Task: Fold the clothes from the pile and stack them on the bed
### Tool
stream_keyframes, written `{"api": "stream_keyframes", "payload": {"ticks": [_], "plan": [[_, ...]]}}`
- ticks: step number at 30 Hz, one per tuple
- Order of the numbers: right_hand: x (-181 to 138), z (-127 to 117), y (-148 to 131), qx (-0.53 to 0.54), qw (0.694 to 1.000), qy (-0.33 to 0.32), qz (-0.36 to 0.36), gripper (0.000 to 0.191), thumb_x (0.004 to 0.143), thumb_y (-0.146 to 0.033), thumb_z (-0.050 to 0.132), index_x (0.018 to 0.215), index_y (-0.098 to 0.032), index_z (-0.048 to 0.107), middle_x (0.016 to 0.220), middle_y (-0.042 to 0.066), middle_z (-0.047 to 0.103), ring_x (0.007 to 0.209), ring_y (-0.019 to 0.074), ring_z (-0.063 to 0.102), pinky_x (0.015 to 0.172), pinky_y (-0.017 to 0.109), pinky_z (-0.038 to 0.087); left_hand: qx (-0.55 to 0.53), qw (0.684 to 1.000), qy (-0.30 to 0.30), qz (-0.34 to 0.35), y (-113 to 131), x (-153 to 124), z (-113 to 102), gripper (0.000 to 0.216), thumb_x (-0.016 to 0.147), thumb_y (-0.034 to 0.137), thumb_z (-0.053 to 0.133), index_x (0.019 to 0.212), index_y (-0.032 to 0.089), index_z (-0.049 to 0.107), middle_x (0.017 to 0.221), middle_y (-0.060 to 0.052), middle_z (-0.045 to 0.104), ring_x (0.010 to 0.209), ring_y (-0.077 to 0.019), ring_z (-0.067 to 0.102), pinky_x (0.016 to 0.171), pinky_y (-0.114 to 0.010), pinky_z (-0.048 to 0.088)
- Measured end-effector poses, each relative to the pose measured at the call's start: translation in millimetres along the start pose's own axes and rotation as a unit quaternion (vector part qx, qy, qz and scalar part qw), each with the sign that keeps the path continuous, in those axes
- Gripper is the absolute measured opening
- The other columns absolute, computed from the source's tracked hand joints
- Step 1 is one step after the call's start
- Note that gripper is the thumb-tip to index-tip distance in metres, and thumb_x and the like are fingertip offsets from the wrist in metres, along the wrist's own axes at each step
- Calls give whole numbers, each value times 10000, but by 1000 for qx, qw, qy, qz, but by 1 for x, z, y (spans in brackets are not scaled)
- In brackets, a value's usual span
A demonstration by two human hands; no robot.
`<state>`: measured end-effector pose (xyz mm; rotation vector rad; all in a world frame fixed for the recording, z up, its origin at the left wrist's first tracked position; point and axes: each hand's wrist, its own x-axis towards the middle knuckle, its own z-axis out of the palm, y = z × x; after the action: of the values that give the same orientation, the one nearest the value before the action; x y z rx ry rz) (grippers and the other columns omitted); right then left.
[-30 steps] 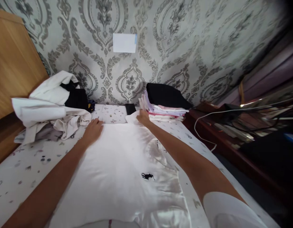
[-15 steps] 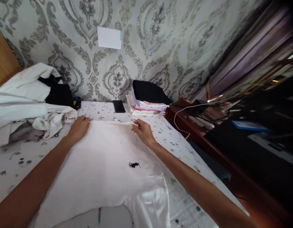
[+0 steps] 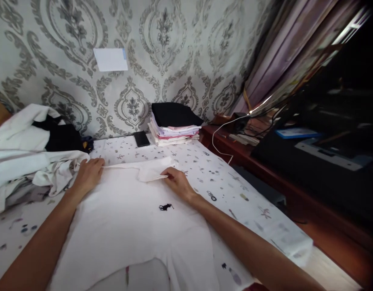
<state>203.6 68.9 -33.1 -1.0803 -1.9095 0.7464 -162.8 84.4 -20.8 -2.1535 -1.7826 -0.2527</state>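
A white T-shirt (image 3: pixel 122 226) with a small black horse-and-rider emblem (image 3: pixel 166 207) lies spread on the bed, its neck opening toward me. My right hand (image 3: pixel 180 184) pinches the far edge of the shirt, and a flap (image 3: pixel 153 169) of that edge is turned back toward me. At the shirt's far left corner, my left hand (image 3: pixel 89 173) is closed, with the cloth's edge running taut from its fingers. Its fingertips are partly hidden.
A stack of folded clothes (image 3: pixel 174 129) with a black one on top stands by the wall. Beside it lies a flat black object (image 3: pixel 141 138). A loose clothes heap (image 3: pixel 26 157) is at left. A white cable (image 3: pixel 215 139) crosses the dark red furniture (image 3: pixel 210 131) at right.
My right hand has drawn the shirt's far edge back toward me, making a flap. My left hand stays at the corner. The camera view has turned right.
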Motion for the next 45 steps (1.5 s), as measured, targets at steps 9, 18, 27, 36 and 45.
{"api": "stream_keyframes", "payload": {"ticks": [9, 18, 27, 36, 45], "plan": [[-4, -20, -11, 24, 1000, -6, 14, 125, 820, -250, 539, 851, -201, 649, 854, 29, 681, 785, 176, 606, 715, 289, 457, 62, 996, -7, 69, 19, -20, -50, 322, 917, 114, 349, 947, 195, 660, 958, -108, 692, 977, -289, 637, 1023, -504, 383], [-4, -48, -31, -108, 982, -155, -2, 151, 806, -180, 501, 789, -197, 650, 628, -34, 536, 584, 122, 441, 585, 244, 334, 4, 997, -42, 62, 26, -66, -42, 313, 886, 111, 387, 953, 219, 673, 998, -110, 667, 958, -280, 639, 845, -415, 496], [-5, -49, -31, -151, 968, -200, -29, 191, 777, -85, 483, 791, -185, 645, 622, -39, 498, 574, 108, 417, 591, 239, 310, -51, 996, -44, 54, 16, -71, -30, 353, 931, 230, 334, 1029, 238, 673, 1081, -86, 672, 1011, -251, 654, 793, -354, 534], [-4, -57, -25, -64, 976, -204, 35, 259, 893, -356, 534, 928, -198, 736, 682, -6, 614, 603, 141, 519, 560, 250, 380, -97, 992, -60, 58, 16, -72, -48, 356, 943, 395, 386, 977, 226, 698, 1027, -81, 712, 971, -264, 664, 845, -376, 522], [65, 8, -2, -278, 948, -144, -54, 459, 974, -246, 373, 1374, -141, 572, 1461, 137, 552, 1364, 247, 487, 1128, 397, 371, -217, 973, -78, -16, 99, -17, -45, 548, 1009, 398, 265, 1443, 147, 486, 1497, -114, 525, 1381, -218, 481, 1156, -369, 360]]}}
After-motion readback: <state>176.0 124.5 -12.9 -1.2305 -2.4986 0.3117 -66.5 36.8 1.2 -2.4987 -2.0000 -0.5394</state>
